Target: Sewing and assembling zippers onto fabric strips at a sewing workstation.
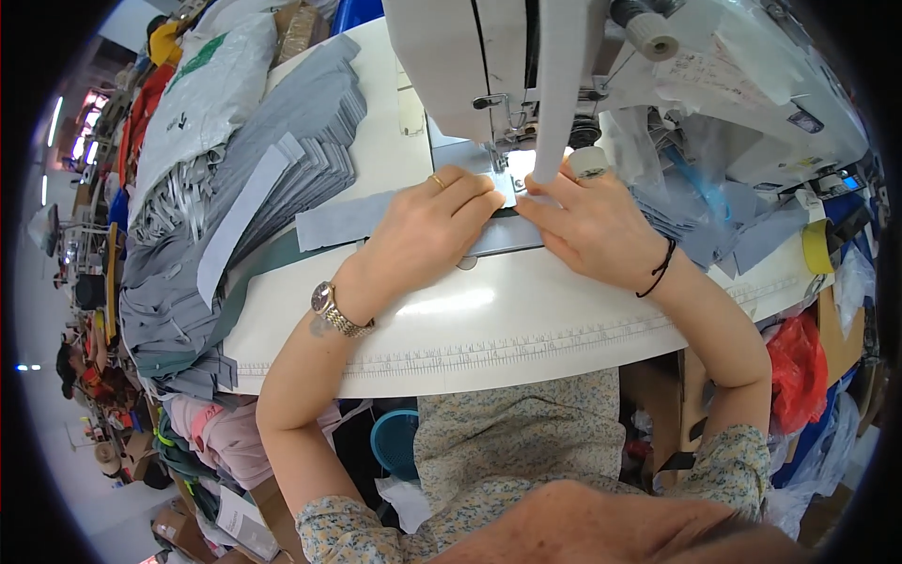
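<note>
Lap: floral clothing [521,423] nearest, with a round blue container [395,446] below the table edge.
Tabletop: white table [526,324], curved by the lens, a ruler scale along its near edge.
Left hand: the left hand [423,226], with ring and metal watch [324,299], lies over a grey fabric strip [343,222], bent fingertips down just beside the presser foot; whether it pinches or only presses, I cannot tell.
Right hand: the right hand [592,226], with a black wrist cord [663,268], has its fingers curled at the lower end of a white band [561,85]; whether they clasp it, I cannot tell.
Grey strip: flat on the table, running from the left to beneath the left hand.
Machine: a white sewing machine [460,56], its presser foot [500,164] between the hands, lit by a lamp.
Left pile: layered grey pieces [310,113] beside a stuffed white sack [221,85].
Right pile: loose grey pieces [766,240] near a yellow roll [816,246].
Background: a cluttered workroom, much of it too small to make out.
</note>
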`<state>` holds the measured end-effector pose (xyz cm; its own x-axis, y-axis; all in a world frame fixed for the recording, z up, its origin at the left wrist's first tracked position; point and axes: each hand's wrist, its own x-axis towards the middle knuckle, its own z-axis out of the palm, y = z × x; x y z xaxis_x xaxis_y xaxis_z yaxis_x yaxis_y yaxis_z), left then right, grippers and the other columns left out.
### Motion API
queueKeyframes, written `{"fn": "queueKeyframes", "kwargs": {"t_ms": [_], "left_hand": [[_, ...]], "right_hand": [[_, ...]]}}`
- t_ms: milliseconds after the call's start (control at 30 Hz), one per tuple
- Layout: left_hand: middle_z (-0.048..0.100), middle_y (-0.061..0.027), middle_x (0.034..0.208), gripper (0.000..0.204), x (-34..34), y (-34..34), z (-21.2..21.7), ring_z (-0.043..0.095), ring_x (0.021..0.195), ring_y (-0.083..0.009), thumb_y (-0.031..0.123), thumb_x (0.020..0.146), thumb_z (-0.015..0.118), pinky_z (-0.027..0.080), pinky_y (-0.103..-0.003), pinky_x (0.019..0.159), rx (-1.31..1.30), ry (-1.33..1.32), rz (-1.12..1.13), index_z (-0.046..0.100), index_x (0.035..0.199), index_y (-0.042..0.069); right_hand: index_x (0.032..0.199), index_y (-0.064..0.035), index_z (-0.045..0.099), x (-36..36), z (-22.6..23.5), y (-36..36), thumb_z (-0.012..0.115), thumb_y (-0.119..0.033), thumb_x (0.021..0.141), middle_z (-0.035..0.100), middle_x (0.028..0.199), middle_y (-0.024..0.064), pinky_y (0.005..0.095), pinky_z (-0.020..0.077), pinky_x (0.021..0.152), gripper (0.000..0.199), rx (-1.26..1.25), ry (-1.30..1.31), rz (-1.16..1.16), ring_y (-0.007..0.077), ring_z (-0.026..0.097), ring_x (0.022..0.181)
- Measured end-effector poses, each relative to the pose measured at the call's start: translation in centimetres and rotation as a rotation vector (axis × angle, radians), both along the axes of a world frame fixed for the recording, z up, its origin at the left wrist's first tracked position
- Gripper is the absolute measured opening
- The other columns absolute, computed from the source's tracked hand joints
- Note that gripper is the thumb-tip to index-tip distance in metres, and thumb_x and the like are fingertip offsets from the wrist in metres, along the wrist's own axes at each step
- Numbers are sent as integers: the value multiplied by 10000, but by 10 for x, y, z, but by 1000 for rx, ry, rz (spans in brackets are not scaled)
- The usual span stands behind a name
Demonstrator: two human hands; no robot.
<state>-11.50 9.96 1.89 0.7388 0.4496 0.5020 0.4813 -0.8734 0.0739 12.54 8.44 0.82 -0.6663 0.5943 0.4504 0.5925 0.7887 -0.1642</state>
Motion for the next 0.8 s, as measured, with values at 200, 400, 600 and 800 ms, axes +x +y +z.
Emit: {"fn": "queueKeyframes", "kwargs": {"t_ms": [200,400,600,800], "left_hand": [[712,-110,1030,251,1,-1,-3,663,908,-244,29,733,727,578,-331,736,27,-73,-33,705,981,-6],[713,-106,1023,234,2,0,-2,664,897,-240,19,733,728,576,-325,736,-2,-101,-50,701,965,-4],[699,-92,1131,300,5,-4,1,660,978,-298,-16,763,709,560,-379,832,-102,-43,10,684,1058,34],[696,-68,1058,190,5,0,-1,647,937,-229,20,767,709,575,-320,745,-51,-84,1,687,955,26]], "right_hand": [[1054,-71,714,1,1,0,680,-69,759,636,1088,52,464,433,1011,298,9,21,9,241,625,999],[1041,-67,720,0,1,0,678,-71,742,635,1091,56,445,442,1006,302,25,15,16,237,624,988],[1010,-64,714,0,-4,3,681,-82,740,632,1066,38,437,449,1002,273,82,22,-7,226,626,959],[942,-59,680,1,5,-1,677,-77,732,611,1000,15,438,437,1022,211,153,27,-6,214,629,938]]}}
